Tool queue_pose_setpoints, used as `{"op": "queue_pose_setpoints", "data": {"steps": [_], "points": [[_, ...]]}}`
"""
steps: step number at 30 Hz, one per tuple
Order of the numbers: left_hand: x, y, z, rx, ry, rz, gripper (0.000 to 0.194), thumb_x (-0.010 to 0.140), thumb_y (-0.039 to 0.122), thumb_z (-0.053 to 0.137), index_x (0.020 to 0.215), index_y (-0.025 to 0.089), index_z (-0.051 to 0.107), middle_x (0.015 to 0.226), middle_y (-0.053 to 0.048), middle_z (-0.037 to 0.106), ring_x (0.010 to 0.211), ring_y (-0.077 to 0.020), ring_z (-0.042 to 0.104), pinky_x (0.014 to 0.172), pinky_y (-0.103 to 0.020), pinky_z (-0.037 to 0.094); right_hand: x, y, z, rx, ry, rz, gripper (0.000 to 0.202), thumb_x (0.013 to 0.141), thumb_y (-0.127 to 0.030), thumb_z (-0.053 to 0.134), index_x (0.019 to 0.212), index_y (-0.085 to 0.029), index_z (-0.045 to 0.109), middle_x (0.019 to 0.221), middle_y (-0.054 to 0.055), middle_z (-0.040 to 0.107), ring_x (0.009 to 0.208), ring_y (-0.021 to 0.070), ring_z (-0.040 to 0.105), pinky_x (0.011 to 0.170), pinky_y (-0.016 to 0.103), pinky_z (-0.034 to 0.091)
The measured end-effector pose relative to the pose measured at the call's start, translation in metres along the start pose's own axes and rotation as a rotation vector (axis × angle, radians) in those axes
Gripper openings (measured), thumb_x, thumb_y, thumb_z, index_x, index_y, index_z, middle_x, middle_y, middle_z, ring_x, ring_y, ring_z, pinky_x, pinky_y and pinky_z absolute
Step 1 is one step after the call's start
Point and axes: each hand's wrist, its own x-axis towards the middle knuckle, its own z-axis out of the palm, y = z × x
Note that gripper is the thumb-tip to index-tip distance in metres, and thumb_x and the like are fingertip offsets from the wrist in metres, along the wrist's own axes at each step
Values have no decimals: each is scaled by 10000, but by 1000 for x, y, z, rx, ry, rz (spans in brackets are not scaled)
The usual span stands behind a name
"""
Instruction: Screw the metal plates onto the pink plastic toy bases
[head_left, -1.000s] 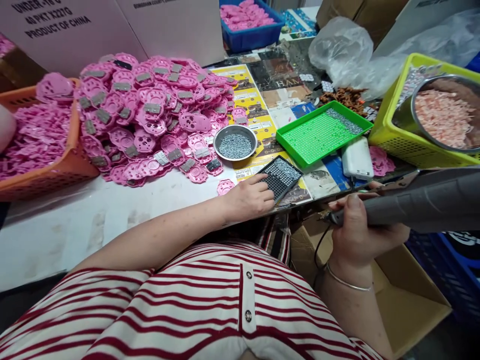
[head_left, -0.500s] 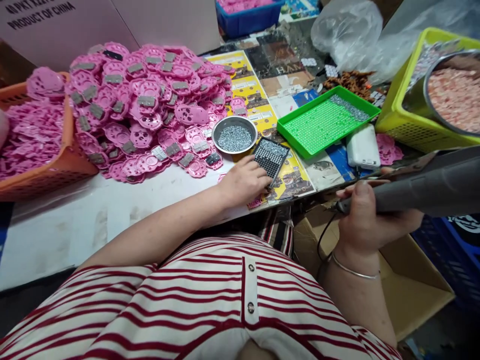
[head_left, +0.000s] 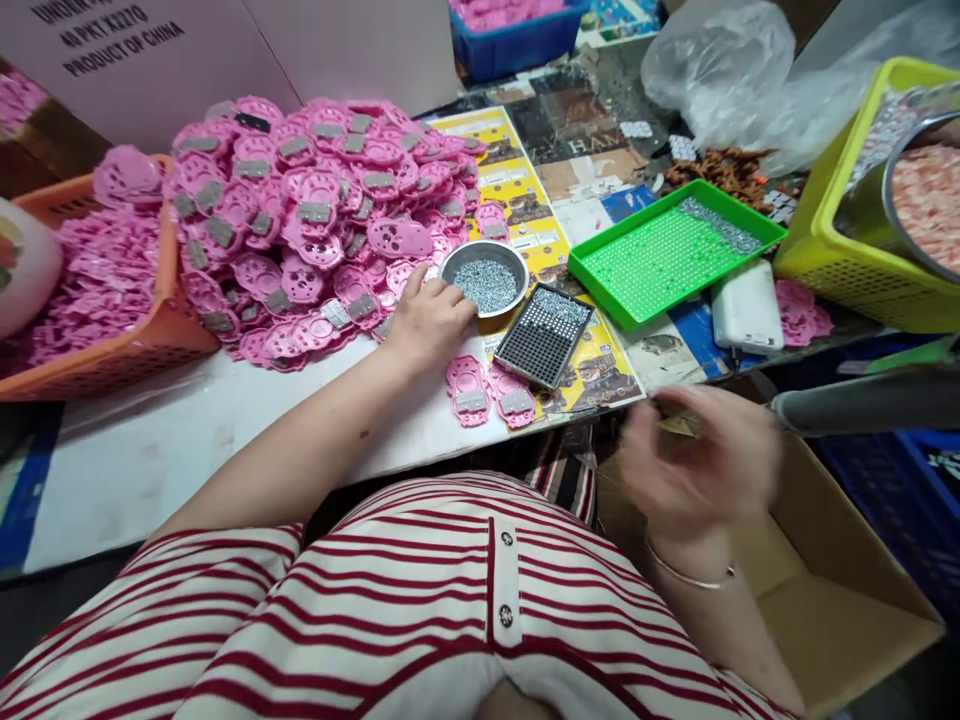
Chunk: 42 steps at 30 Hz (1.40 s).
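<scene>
My left hand (head_left: 429, 322) is at the front of the heap of pink plastic parts (head_left: 300, 215), its fingers bent, a little apart, beside the steel bowl (head_left: 487, 282) of small silver screws. I see nothing held in it. My right hand (head_left: 697, 455) is smeared by motion in front of the table edge, so its fingers are unclear. Just right of it is a grey cylindrical power tool (head_left: 862, 395). Two pink parts with grey metal plates (head_left: 469, 388) lie side by side near the edge. Touching them is a black perforated tray (head_left: 544, 345), with screws at its far end.
A green perforated tray (head_left: 660, 260) holds screws at its far right. An orange basket (head_left: 176, 290) of pink pieces stands at left, a yellow basket (head_left: 832, 240) at right. Behind the green tray is a white device (head_left: 746, 310). An open cardboard box (head_left: 840, 610) sits below the table.
My left hand has left the black tray and moved left to the pink heap. My right hand has come off the grey power tool and moved left. The two pink parts now show fully.
</scene>
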Motion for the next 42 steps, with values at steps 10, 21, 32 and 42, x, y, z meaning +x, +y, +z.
{"op": "queue_pose_setpoints", "data": {"steps": [10, 21, 32, 42], "points": [[25, -10, 16, 122, 39, 111, 257, 848, 45, 491, 741, 178, 683, 703, -59, 669, 713, -202, 627, 988, -503, 484, 5, 29, 56, -316, -597, -244, 536, 882, -398, 608, 1317, -96, 534, 1269, 235, 584, 1184, 343, 609, 985, 547, 556], [45, -15, 40, 60, 53, 134, 327, 895, 47, 434, 744, 181, 692, 724, -83, 686, 713, -214, 613, 903, -492, 503, 17, 32, 76, -337, -590, -179, 378, 908, -252, 530, 1264, -143, 598, 1378, 234, 542, 1215, 339, 623, 987, 541, 572], [104, -24, 69, -9, -2, 43, 332, 863, 28, 429, 764, 162, 716, 779, -128, 721, 772, -264, 642, 847, -506, 472, 28, 24, 87, -330, -642, -167, 248, 914, -209, 502, 984, -183, 738, 1438, 192, 507, 1186, 309, 641, 977, 516, 577], [155, -26, 85, -74, -147, 20, 250, 828, 25, 525, 826, 140, 746, 836, -126, 727, 835, -228, 646, 693, -325, 496, 46, 29, 116, -310, -637, -163, 249, 908, -192, 519, 1031, -179, 734, 1442, 212, 512, 1287, 340, 586, 1007, 554, 555]]}}
